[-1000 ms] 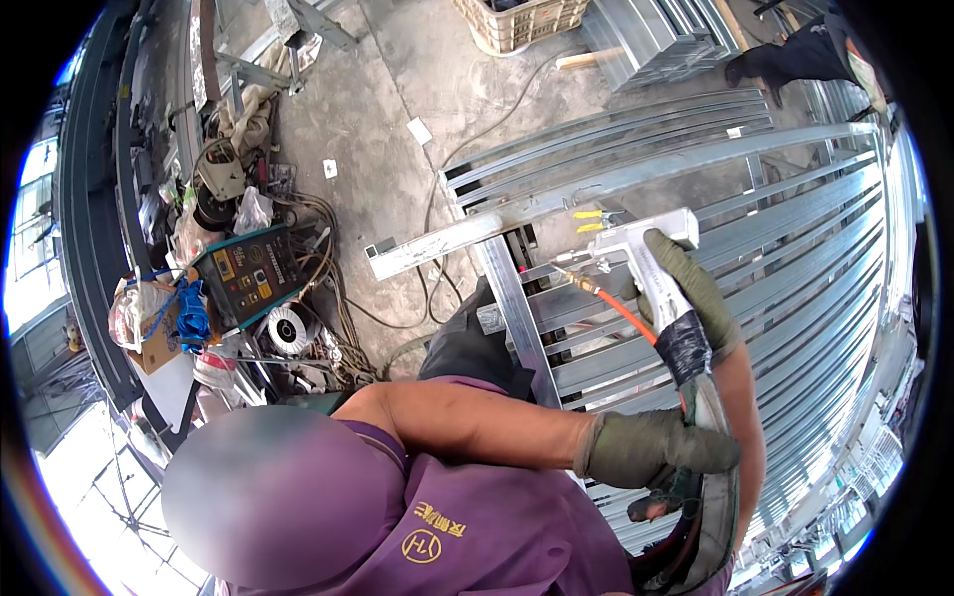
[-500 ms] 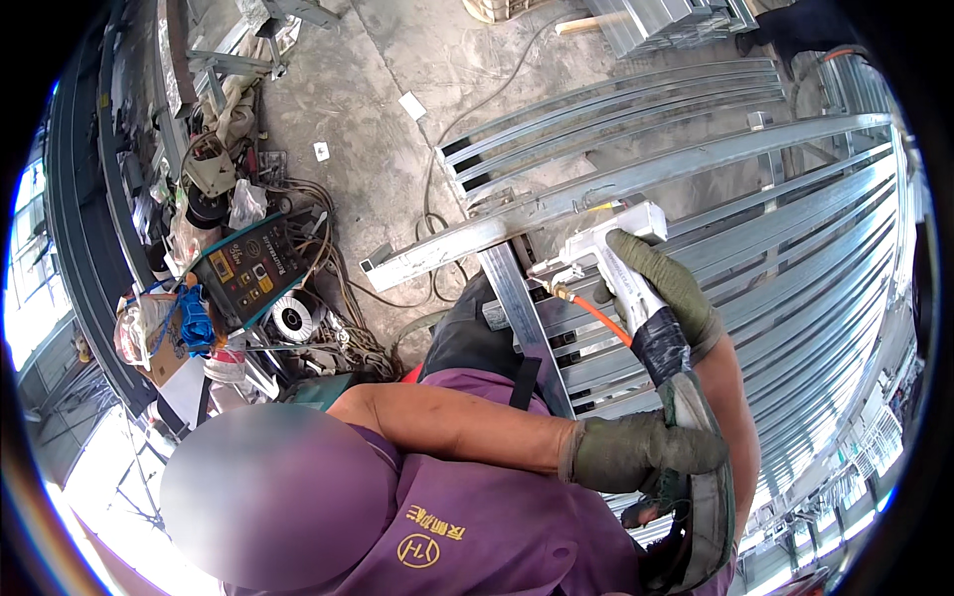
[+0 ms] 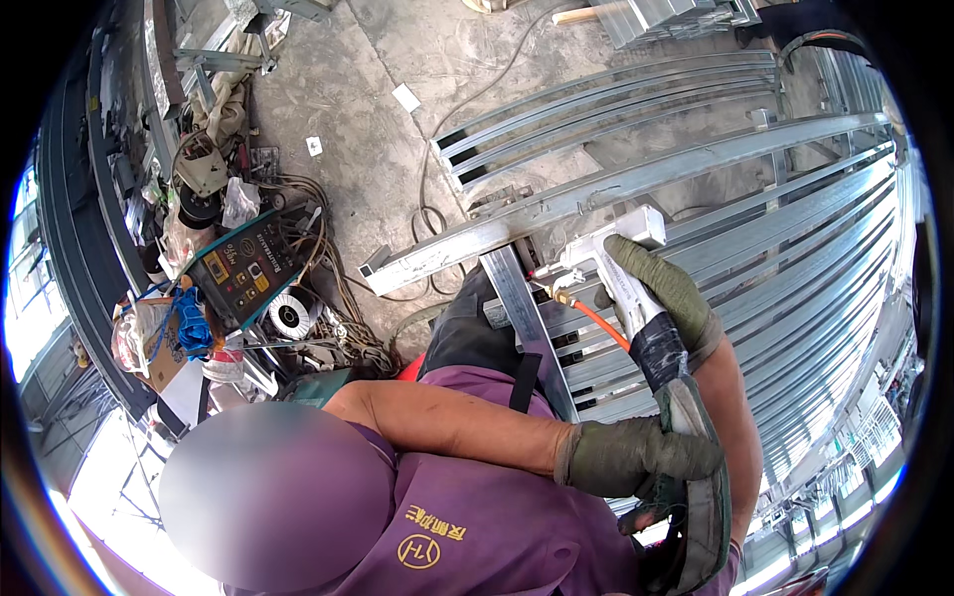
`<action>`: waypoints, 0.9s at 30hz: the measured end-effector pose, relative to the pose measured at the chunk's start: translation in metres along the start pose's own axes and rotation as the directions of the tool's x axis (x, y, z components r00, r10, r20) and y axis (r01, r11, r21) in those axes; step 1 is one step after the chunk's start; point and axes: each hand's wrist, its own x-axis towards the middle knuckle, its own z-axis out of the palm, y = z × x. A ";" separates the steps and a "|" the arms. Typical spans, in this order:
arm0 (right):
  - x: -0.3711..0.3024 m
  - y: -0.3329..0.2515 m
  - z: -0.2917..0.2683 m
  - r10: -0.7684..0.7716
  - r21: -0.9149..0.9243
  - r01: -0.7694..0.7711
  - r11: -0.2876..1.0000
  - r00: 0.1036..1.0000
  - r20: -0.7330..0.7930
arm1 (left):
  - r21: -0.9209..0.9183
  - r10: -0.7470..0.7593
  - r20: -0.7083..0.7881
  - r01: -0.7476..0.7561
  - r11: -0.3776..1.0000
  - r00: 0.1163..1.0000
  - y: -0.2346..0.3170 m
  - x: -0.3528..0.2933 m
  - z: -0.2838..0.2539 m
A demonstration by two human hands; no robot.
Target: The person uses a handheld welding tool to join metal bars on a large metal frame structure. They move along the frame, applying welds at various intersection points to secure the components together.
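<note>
My right hand (image 3: 661,293), in a green work glove, is closed around the handle of a white welding gun (image 3: 621,238). The gun's narrow nozzle points left, close to where a short square steel tube (image 3: 517,298) meets a long steel beam (image 3: 477,246). Whether the nozzle touches the metal I cannot tell. An orange hose (image 3: 601,323) runs from a brass fitting by the nozzle back towards the handle. My left hand (image 3: 636,455), gloved too, reaches across and grips the gun's grey-green cable sleeve (image 3: 704,502) below black tape wrapping; its fingertips are partly hidden.
Parallel galvanised steel tubes (image 3: 795,268) fill the right side. On the left stand a dark control box (image 3: 243,270), a white wire spool (image 3: 290,316) and tangled cables (image 3: 333,233). Another cable (image 3: 424,189) crosses the concrete floor. Stacked steel profiles (image 3: 656,20) lie at the far side.
The background has shifted slightly left and up in the picture. The gun has tilted a little, its nozzle still beside the tube joint. Both hands keep their grips.
</note>
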 end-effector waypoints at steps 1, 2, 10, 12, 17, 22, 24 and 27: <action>0.000 -0.004 0.002 -0.007 -0.023 0.007 1.000 1.000 -0.011 | 0.002 0.000 0.003 0.000 1.000 1.000 -0.002 0.000 -0.001; -0.001 -0.008 0.005 -0.015 -0.049 0.014 0.999 1.000 -0.023 | 0.005 0.000 0.005 0.000 1.000 1.000 -0.004 -0.001 -0.002; 0.003 -0.041 0.019 -0.076 -0.214 0.057 0.975 0.994 -0.080 | 0.044 0.067 -0.033 -0.066 0.997 0.997 -0.003 -0.003 0.002; 0.008 -0.042 0.019 -0.075 -0.210 0.055 0.976 0.993 -0.086 | 0.055 0.112 -0.053 -0.109 0.993 0.992 -0.007 -0.002 0.003; 0.023 0.007 -0.006 -0.081 -0.058 0.080 0.995 0.997 -0.019 | 0.050 0.176 0.052 -0.179 0.983 0.983 -0.014 0.004 0.001; 0.031 0.015 -0.011 -0.039 0.018 0.038 0.999 0.998 0.048 | 0.063 0.179 0.007 -0.179 0.982 0.984 -0.013 0.008 -0.005; 0.033 0.022 -0.013 0.064 0.129 -0.071 0.989 0.997 0.052 | 0.070 0.155 -0.003 -0.154 0.986 0.988 -0.009 0.004 0.003; 0.046 0.042 -0.023 0.173 0.257 -0.184 0.949 0.983 0.064 | 0.104 0.137 -0.004 -0.136 0.985 0.991 -0.005 0.001 0.007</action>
